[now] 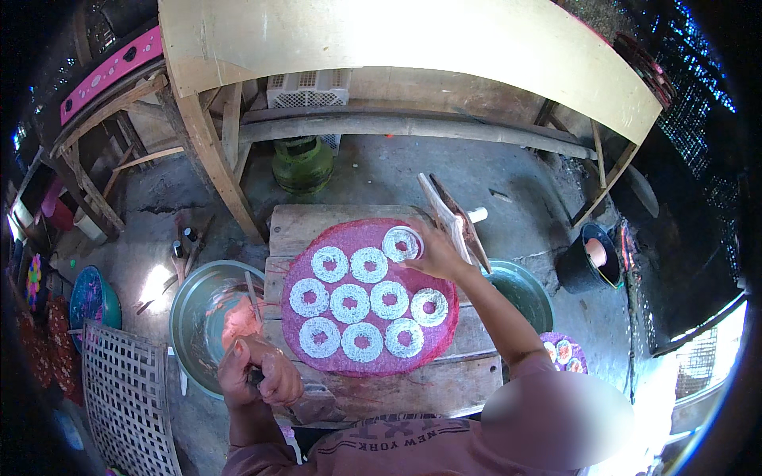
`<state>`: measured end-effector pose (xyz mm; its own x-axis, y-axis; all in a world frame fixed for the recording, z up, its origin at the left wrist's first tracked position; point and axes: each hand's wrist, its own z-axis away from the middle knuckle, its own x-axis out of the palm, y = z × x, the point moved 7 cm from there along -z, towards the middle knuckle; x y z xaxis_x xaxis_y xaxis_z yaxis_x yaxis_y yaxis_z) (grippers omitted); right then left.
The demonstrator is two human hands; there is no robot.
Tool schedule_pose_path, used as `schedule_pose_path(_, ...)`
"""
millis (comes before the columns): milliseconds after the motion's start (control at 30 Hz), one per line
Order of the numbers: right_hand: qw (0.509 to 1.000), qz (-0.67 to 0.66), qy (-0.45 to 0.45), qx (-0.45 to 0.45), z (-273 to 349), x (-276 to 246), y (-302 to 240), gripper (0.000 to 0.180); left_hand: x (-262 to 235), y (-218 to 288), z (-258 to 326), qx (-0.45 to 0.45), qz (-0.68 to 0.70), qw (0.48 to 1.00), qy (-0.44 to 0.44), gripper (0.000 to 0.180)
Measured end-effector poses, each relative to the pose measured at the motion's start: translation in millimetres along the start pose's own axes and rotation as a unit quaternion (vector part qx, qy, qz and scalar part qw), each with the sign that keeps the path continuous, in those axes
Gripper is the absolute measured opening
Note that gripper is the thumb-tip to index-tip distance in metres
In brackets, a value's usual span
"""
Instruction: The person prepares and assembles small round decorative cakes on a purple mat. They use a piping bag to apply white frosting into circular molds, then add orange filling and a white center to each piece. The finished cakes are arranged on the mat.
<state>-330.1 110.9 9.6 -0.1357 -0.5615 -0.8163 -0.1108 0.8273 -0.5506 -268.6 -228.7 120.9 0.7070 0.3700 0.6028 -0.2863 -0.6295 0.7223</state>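
Note:
A round purple-pink mesh sheet [371, 299] lies on a low wooden table, with several white, rough-textured rings [349, 303] spread over it. At its upper right edge is another white ring [402, 244] with a smoother rim. My right hand [432, 252] grips that ring's right side, thumb and fingers at its edge. Lower left, my left hand [260, 373] is closed round the dark handle of a flat-bladed tool [317, 403]; part of the handle is hidden in the fist. Beside this hand, a green basin [184, 317] contains pink paste [240, 320] and a thin stick [252, 293].
Wooden tongs-like pieces [454, 218] lean at the table's far right corner, above a second green basin [524, 297]. A woven rack [131, 397] stands left. Beyond are a green gas cylinder [303, 166], a large pale board [381, 40] and a black bucket [589, 258].

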Motion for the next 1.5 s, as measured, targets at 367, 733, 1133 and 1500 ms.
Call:
schedule_pose_path(367, 0.982, 0.156, -0.087, 0.063, 55, -25, 17, 0.090, -5, -2, -3, 0.008, 0.024, 1.000, 0.005, 0.060)
schedule_pose_path(733, 0.989, 0.125, -0.072, 0.028, 51, -10, 27, 0.096, -7, -2, -1, 0.028, -0.005, 1.000, 0.004, 0.061)
schedule_pose_path(1133, 0.967, -0.171, -0.189, 0.010, 97, 11, -82, 0.067, -13, 34, -14, 0.124, 0.078, 0.988, 0.037, 0.064)
schedule_pose_path(1500, 0.974, -0.156, -0.157, 0.047, 165, 26, -98, 0.047, 22, -133, -12, -0.222, -0.526, 0.806, -0.157, 0.044)
